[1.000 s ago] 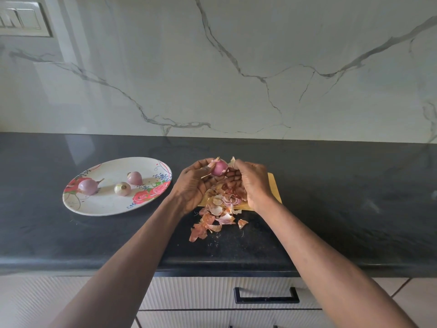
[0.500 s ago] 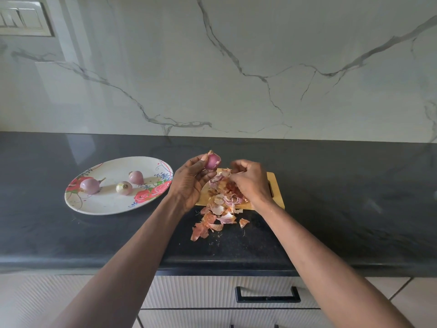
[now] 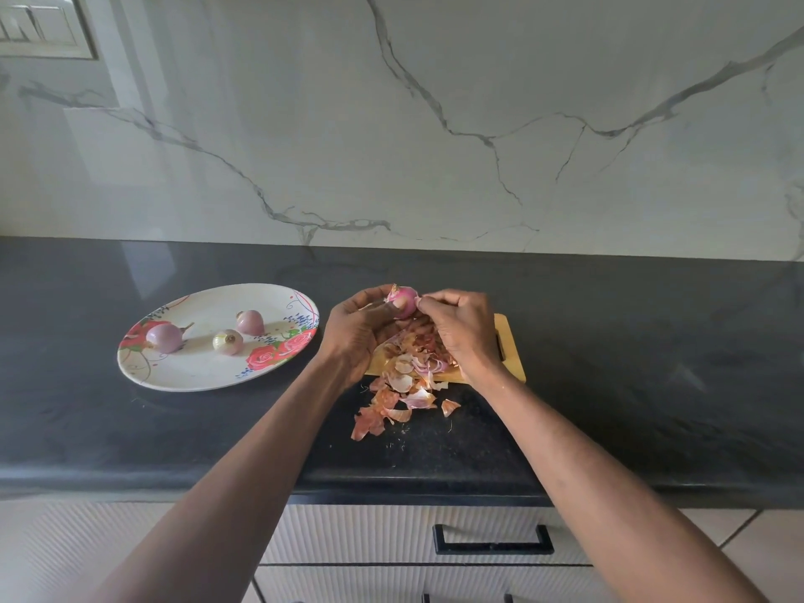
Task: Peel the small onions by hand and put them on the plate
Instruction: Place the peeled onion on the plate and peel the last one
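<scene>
Pink and shiny, the small onion (image 3: 403, 301) sits in your left hand (image 3: 359, 330), held by curled fingers above the wooden cutting board (image 3: 509, 354). Your right hand (image 3: 461, 328) pinches a bit of skin at the onion's side. Loose onion peels (image 3: 402, 385) lie in a pile on the board and spill onto the black counter (image 3: 631, 363). Three peeled onions (image 3: 165, 337) rest on the flowered plate (image 3: 182, 376), to the left of your hands.

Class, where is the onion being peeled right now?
Head view, centre: the onion sits between the left hand and right hand, above the cutting board.
</scene>
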